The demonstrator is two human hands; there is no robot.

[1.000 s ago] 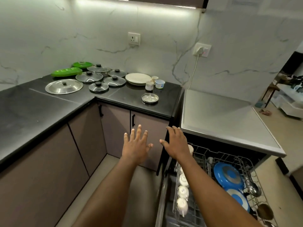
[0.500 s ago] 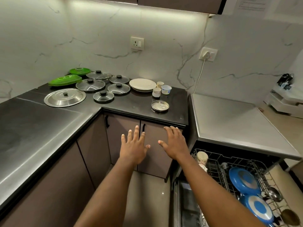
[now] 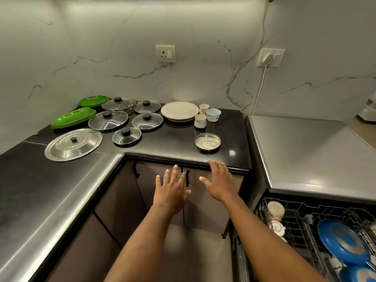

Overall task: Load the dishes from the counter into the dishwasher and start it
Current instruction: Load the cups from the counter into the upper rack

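- While reaching toward the dishes, carrying nothing: left hand [image 3: 173,192] spread wide and flat, palm down, in front of the brown cabinet doors [image 3: 205,202]; right hand [image 3: 220,183] equally wide, fingertips at the front lip of the black stone counter [image 3: 173,143].
- Probably kept open like this so as to take one dish in each.
- Nearest the right hand, just past its fingertips and not touched: small round steel plate [image 3: 207,142], set alone near the counter's front edge, so a likely first pick.
- Further back: stack of round white plates [image 3: 179,111], with three small pale cups [image 3: 200,121] just beside it.
- Off to the left, a longer reach: five glass lids with black knobs [image 3: 108,120], one large steel lid [image 3: 73,144], two piles of green plastic plates [image 3: 73,118].
- Low on the right: black wire dishwasher rack [image 3: 301,218], pulled out beside the counter, apparently to keep each carry short; already holding round blue plates [image 3: 342,241] on edge.
- Judged far from finished, with most dishes waiting on the counter.
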